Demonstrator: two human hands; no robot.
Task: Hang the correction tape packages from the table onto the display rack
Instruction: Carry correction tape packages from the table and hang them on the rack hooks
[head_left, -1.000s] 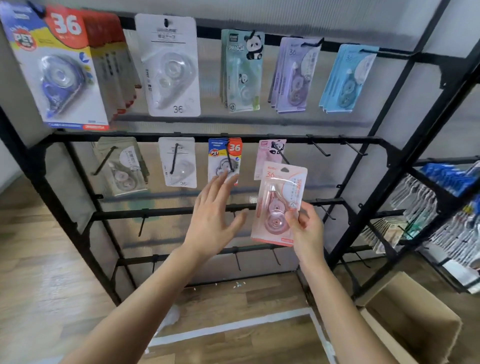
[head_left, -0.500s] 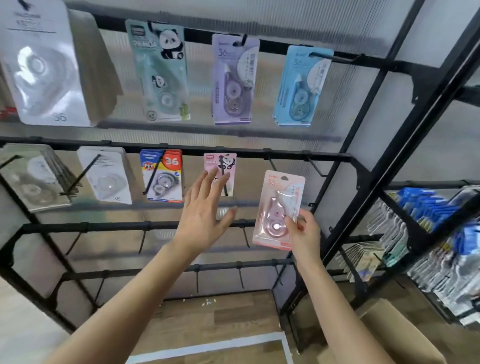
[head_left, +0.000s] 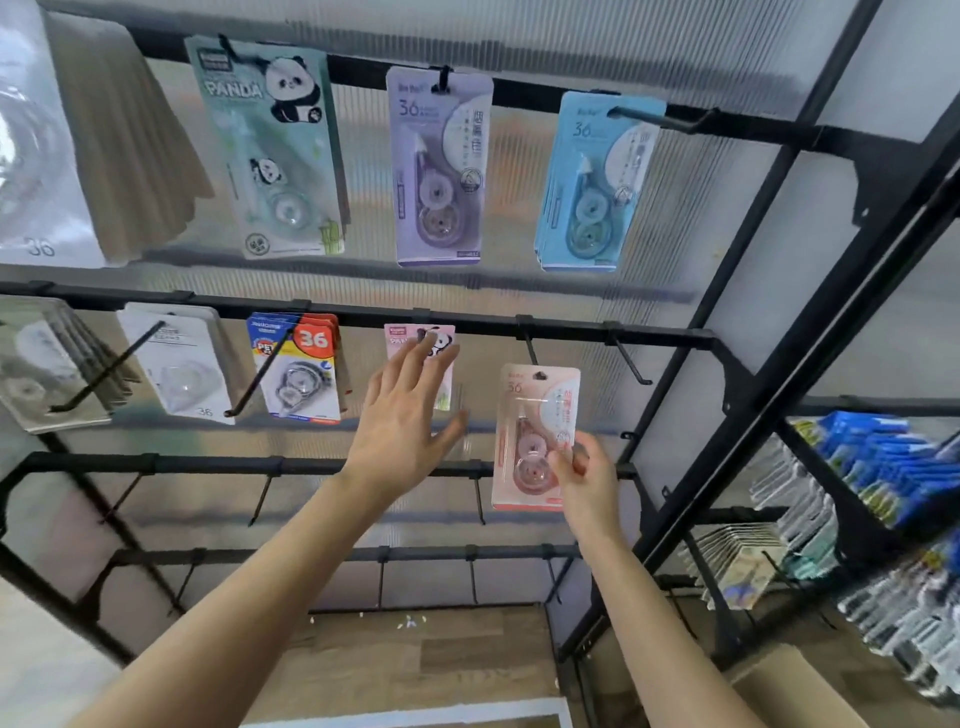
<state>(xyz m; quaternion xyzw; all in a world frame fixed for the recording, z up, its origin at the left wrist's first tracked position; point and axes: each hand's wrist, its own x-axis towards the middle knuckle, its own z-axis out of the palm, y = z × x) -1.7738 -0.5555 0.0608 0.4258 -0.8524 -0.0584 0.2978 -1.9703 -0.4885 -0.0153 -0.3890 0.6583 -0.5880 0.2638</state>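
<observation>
My right hand (head_left: 584, 475) pinches the lower right of a pink correction tape package (head_left: 535, 415) and holds it upright in front of the black display rack (head_left: 571, 330). The package's top hole sits just below a bare hook (head_left: 530, 349) on the middle bar. My left hand (head_left: 405, 421) is raised with fingers spread, in front of a pink panda package (head_left: 400, 338) hanging to the left. It holds nothing.
On the top bar hang a green panda package (head_left: 270, 150), a purple one (head_left: 441, 166) and a blue stack (head_left: 592, 182). A "36" package (head_left: 301, 369) and white ones (head_left: 176, 364) hang on the middle bar. Another bare hook (head_left: 628, 364) juts out at right. A second rack (head_left: 872, 483) stands at right, a cardboard box (head_left: 789, 686) below.
My view has moved closer and to the right. My right hand has raised the pink package toward the middle bar's bare hook. My left hand stays spread beside it.
</observation>
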